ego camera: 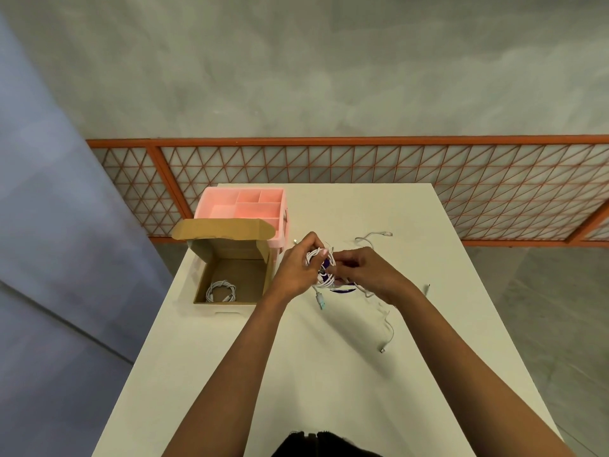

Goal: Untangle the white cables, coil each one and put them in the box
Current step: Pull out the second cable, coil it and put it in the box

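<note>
My left hand (298, 268) grips a bundle of white cable loops (324, 278) above the white table (230, 357). My right hand (365, 270) pinches a strand of the same bundle from the right. A plug with a teal tip (320, 300) hangs from the bundle. Loose white cable ends trail to the far right (375, 235) and down to the near right (389, 334). The open cardboard box (255, 285) stands left of my hands and holds one coiled white cable (220, 291).
A pink plastic organiser (244, 201) with several compartments stands behind the box. A small connector (427, 286) lies near the table's right edge. Beyond the far edge runs an orange mesh fence (362, 166). A dark blue mark on the table shows under the bundle.
</note>
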